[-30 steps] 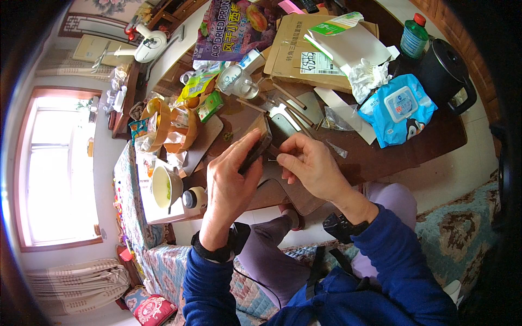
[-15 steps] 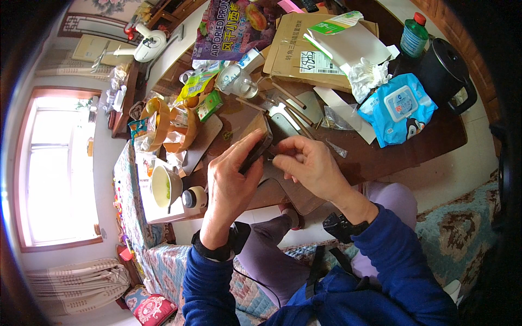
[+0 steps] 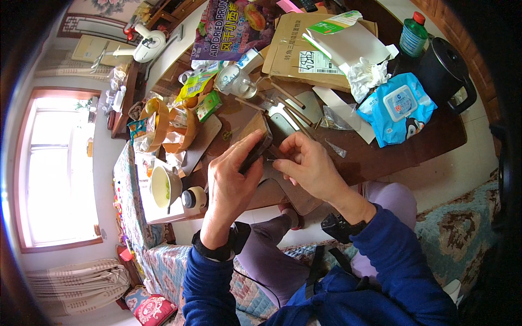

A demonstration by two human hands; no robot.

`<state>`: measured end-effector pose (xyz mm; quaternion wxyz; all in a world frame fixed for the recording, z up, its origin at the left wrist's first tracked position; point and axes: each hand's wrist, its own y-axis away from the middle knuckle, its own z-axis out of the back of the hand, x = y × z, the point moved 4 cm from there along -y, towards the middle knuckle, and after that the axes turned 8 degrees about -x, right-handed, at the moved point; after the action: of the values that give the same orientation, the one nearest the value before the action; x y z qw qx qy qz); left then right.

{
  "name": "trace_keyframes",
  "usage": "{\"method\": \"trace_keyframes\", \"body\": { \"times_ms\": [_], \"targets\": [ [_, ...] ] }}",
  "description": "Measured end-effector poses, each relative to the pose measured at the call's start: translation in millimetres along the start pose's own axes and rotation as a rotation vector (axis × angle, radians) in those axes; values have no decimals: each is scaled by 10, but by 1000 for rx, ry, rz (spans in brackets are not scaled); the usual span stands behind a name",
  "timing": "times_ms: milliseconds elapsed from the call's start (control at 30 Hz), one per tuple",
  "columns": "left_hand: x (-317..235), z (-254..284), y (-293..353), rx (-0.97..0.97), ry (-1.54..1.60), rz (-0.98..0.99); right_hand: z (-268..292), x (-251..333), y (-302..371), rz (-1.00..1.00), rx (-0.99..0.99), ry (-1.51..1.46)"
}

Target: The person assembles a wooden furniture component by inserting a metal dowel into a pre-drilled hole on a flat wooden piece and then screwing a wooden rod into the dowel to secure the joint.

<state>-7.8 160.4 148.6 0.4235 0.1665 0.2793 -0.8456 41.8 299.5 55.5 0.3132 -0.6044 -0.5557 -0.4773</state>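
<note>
Since the frame half a second ago, the right hand [image 3: 312, 168] has shifted only slightly, its thumb tip a little lower, while the left hand and what it holds stay almost where they were. That is a flat wood-brown board [image 3: 264, 142] with a dark edge, tilted up above the table [image 3: 370, 162] in front of the person. It looks stiff and fairly light, likely smooth-faced but not fragile, and should sit best when gripped across its thickness by the long edges, clear of the end being worked on. The left hand [image 3: 231, 174] is clamped on it that way, fingers extended along one side and thumb on the other. The right hand is half curled just beside the board's right side, thumb and index finger near each other; whether they pinch anything, I cannot tell. A thin, pale metallic-looking pin [image 3: 270, 160] shows by the thumb tip, too small to make out; such a piece would be light and easily dropped. Beyond the hands lie brown rods [image 3: 293, 99] and a clear plastic bag [image 3: 335, 119], then a blue wet-wipe pack [image 3: 398, 110] to the right and a cardboard box [image 3: 288, 60] farther back.
</note>
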Motion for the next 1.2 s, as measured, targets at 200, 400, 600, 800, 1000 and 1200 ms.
{"method": "trace_keyframes", "body": {
  "times_ms": [200, 400, 600, 800, 1000, 1200],
  "targets": [
    [13, -4, -1, 8, 0, 32, 51, -32, -25, 27, 47, 88],
    [9, -11, -1, 8, -9, 22, 19, -64, -19, 36, 0, 64],
    [1, -8, 0, 10, 1, 26, 38, -60, -14, -91, 67, 3],
    [9, -33, 0, 8, 15, 20, 16, -80, -7, -67, 11, -64],
    [19, -24, 5, 10, 5, 12, 29, -109, -47, -99, 76, -70],
    [31, -46, 6, 0, 21, -6, 4, -99, -21, -55, 24, -48]
  ]
}}
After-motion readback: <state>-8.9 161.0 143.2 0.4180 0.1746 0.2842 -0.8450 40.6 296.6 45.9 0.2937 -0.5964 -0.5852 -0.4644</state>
